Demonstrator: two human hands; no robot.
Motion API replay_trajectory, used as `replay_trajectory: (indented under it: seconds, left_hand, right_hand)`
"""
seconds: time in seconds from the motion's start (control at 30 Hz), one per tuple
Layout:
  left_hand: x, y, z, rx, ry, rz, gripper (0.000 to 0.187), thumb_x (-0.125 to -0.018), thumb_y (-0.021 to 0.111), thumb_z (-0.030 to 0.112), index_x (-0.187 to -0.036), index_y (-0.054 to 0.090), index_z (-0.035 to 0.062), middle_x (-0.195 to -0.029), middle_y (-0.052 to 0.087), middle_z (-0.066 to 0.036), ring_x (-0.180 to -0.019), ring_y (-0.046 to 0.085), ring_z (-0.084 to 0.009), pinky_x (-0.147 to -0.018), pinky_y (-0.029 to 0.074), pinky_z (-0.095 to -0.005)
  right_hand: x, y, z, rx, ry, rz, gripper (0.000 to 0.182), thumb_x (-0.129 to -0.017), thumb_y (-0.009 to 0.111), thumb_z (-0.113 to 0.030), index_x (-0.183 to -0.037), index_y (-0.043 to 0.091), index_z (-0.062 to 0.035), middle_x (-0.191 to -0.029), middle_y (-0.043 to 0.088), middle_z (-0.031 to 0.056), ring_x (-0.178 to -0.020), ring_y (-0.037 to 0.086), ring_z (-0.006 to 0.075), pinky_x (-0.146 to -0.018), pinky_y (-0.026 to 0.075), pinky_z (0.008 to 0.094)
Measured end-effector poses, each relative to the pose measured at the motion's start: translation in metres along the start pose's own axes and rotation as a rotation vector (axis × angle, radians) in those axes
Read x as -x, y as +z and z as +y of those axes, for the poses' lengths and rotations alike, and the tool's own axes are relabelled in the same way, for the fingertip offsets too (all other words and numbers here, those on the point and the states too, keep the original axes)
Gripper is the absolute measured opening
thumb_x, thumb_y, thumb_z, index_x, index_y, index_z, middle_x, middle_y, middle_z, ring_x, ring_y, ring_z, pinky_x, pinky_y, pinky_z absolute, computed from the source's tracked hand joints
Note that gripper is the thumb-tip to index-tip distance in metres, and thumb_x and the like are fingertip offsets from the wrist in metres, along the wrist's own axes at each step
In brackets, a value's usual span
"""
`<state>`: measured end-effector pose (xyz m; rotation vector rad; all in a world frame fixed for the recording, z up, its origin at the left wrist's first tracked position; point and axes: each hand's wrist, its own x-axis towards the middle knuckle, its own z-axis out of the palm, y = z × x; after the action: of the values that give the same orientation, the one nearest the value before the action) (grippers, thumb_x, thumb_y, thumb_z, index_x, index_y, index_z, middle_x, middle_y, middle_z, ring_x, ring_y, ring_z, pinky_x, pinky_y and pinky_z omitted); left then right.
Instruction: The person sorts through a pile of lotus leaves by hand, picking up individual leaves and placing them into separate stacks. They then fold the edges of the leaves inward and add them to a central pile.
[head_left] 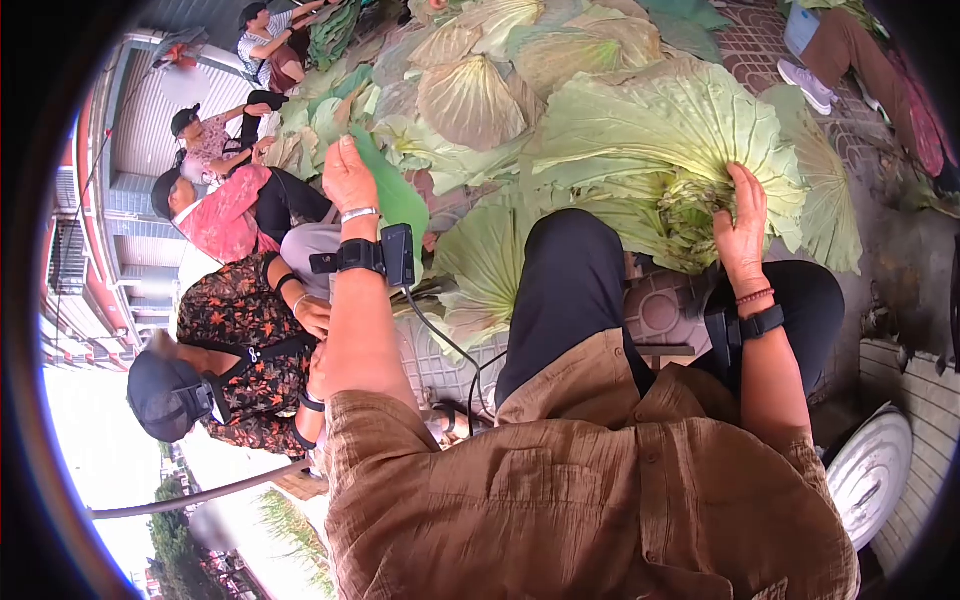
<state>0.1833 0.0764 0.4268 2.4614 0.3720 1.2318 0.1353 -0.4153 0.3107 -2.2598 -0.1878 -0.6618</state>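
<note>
Brown shirt [580, 500]: worn by the camera wearer; its lower part is cut off by the frame.
Dark trousers [565, 280]: bent knees are seen; the far part of the right leg is hidden by the leaves.
Left hand [350, 178]: raised, with fingers curled at the edge of the green leaf [400, 215]; whether the leaf is pinched cannot be told, as the fingertips are hard to make out.
Black device [398, 255]: strapped at the left wrist, with a cable attached; no brand can be read.
Right hand [741, 220]: not clenched; loosely spread fingers are laid on the pale leaf bundle [650, 130], beside its crumpled middle; the palm is hidden.
Neighbour [250, 350]: seated at the left, in a dark cap; a small white mark on the chest strap is too small to read.
Leaf pile [470, 100]: spread beyond the knees; its top is cut off.
Seated people [225, 210]: placed in a row at the far left; partly hidden by one another.
Shutters [160, 120]: blurred behind them.
</note>
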Motion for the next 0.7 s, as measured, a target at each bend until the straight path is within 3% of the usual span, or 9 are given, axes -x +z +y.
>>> replay_trajectory:
  seconds: [0.07,0.33,0.43,0.5,0.53,0.6,0.7]
  left_hand:
    - [0.033,0.005,-0.012,0.015,0.084,-0.141,0.028,-0.093,0.050,0.029,-0.091,0.060,0.0029,-0.079,0.060,-0.020,-0.073,0.055,-0.0395,-0.065,0.045,-0.0418]
    - [0.242,0.026,-0.109,-0.100,-0.124,-0.792,0.029,-0.091,0.047,0.033,-0.090,0.059,0.0072,-0.089,0.060,-0.021,-0.082,0.056,-0.0417,-0.072,0.046,-0.0475]
    - [0.309,0.027,-0.134,-0.168,-0.285,-0.872,0.029,-0.089,0.049,0.033,-0.093,0.061,0.0067,-0.086,0.062,-0.020,-0.084,0.058,-0.0410,-0.072,0.046,-0.0469]
    - [0.339,0.025,-0.136,-0.100,-0.110,-0.894,0.032,-0.087,0.050,0.035,-0.095,0.064,0.0076,-0.089,0.064,-0.017,-0.089,0.060,-0.0380,-0.078,0.047,-0.0428]
    - [0.345,0.027,-0.132,-0.098,-0.118,-0.899,0.032,-0.087,0.050,0.035,-0.095,0.064,0.0076,-0.089,0.064,-0.017,-0.089,0.060,-0.0380,-0.078,0.047,-0.0428]
    - [0.355,0.028,-0.122,-0.077,-0.459,-0.981,0.034,-0.085,0.052,0.037,-0.097,0.066,0.0083,-0.093,0.066,-0.016,-0.093,0.061,-0.0354,-0.083,0.047,-0.0395]
    - [0.352,0.034,-0.126,-0.093,-0.468,-1.030,0.032,-0.083,0.053,0.035,-0.097,0.066,0.0089,-0.096,0.064,-0.020,-0.094,0.061,-0.0354,-0.081,0.047,-0.0407]
  right_hand:
    - [0.000,0.002,0.000,0.007,-0.009,0.005,0.060,-0.063,0.048,0.004,-0.123,0.048,-0.0034,-0.126,0.047,0.0178,-0.120,0.040,0.0350,-0.106,0.028,0.0425]
    - [0.002,0.002,0.000,0.004,0.003,-0.027,0.060,-0.066,0.044,0.003,-0.125,0.047,-0.0051,-0.126,0.047,0.0171,-0.119,0.041,0.0345,-0.105,0.029,0.0415]
    - [0.001,0.003,0.001,0.011,-0.003,-0.028,0.061,-0.066,0.043,0.002,-0.126,0.046,-0.0053,-0.126,0.047,0.0176,-0.119,0.041,0.0347,-0.105,0.029,0.0415]
    - [0.001,0.004,0.002,0.020,-0.003,-0.033,0.060,-0.067,0.043,0.001,-0.127,0.046,-0.0053,-0.125,0.047,0.0178,-0.119,0.041,0.0346,-0.105,0.029,0.0417]
    - [0.001,0.005,0.003,0.026,-0.005,-0.031,0.060,-0.067,0.042,0.000,-0.127,0.046,-0.0054,-0.125,0.047,0.0180,-0.119,0.041,0.0345,-0.105,0.029,0.0418]
    - [0.002,0.006,0.003,0.033,-0.004,-0.039,0.060,-0.067,0.042,-0.001,-0.127,0.046,-0.0054,-0.125,0.047,0.0180,-0.119,0.041,0.0346,-0.105,0.029,0.0419]
    - [0.002,0.008,0.002,0.044,-0.002,-0.033,0.059,-0.067,0.042,-0.002,-0.127,0.047,-0.0053,-0.124,0.047,0.0181,-0.118,0.042,0.0348,-0.104,0.030,0.0421]
